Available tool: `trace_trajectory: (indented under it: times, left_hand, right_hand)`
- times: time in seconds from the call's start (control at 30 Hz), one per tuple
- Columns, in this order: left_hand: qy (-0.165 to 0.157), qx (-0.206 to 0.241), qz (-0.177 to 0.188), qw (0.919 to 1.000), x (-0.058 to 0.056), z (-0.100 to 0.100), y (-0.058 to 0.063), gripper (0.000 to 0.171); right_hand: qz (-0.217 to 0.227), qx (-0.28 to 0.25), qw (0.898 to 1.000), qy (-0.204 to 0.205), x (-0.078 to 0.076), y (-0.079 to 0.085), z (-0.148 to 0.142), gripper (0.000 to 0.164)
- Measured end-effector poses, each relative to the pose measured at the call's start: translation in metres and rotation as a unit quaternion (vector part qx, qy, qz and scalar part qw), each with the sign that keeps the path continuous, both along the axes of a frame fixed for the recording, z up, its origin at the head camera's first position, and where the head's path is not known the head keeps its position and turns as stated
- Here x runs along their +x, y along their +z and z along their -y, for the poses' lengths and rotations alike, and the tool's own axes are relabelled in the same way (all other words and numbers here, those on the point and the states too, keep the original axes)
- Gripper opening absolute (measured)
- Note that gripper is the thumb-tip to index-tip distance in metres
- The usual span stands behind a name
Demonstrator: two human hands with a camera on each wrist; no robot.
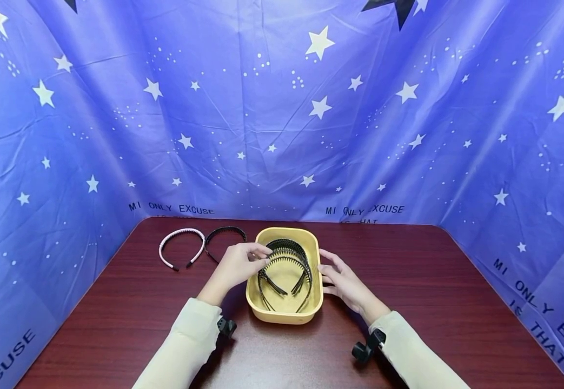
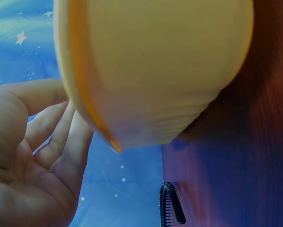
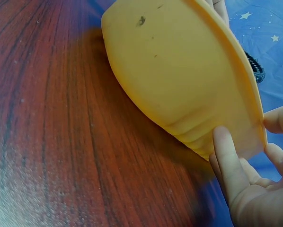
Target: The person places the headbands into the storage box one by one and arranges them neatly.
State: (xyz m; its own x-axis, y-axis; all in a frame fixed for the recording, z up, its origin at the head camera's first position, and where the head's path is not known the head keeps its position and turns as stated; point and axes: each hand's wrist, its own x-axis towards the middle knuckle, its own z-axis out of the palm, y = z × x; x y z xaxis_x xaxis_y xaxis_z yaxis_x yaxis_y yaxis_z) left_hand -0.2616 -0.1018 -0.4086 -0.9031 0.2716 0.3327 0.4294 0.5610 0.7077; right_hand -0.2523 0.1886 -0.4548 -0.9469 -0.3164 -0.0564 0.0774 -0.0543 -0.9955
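A yellow plastic bin (image 1: 285, 317) stands on the table with several black toothed headbands (image 1: 292, 249) inside it. My left hand (image 1: 235, 266) reaches over the bin's left rim, thumb and index finger pinching the left side of a black headband. In the left wrist view the bin's rim hides the left fingertips and what they hold. My right hand (image 1: 347, 281) rests its fingers, fairly straight, against the bin's right outer wall. The right wrist view shows those fingers (image 3: 226, 153) touching the wall and rim from outside.
Left of the bin lie a pale pink headband (image 1: 181, 231) with dark tips and a black headband (image 1: 225, 229), the latter partly behind my left hand. The dark red wooden table (image 1: 398, 254) meets a blue star-printed curtain (image 1: 282, 108) at the back and sides.
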Motion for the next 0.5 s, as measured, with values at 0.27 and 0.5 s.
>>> trace_trajectory:
  times: [0.27,0.5]
  left_hand:
    - [-0.007,-0.019,-0.026,0.9994,0.0,-0.0056,-0.0007,0.017]
    - [-0.004,-0.025,-0.022,0.9994,-0.0003,-0.0071,-0.0019,0.017]
  right_hand:
    - [0.001,-0.001,1.0,-0.002,-0.0004,-0.0007,0.0004,0.059]
    - [0.0,-0.003,1.0,0.001,-0.0011,-0.0017,0.0005,0.06]
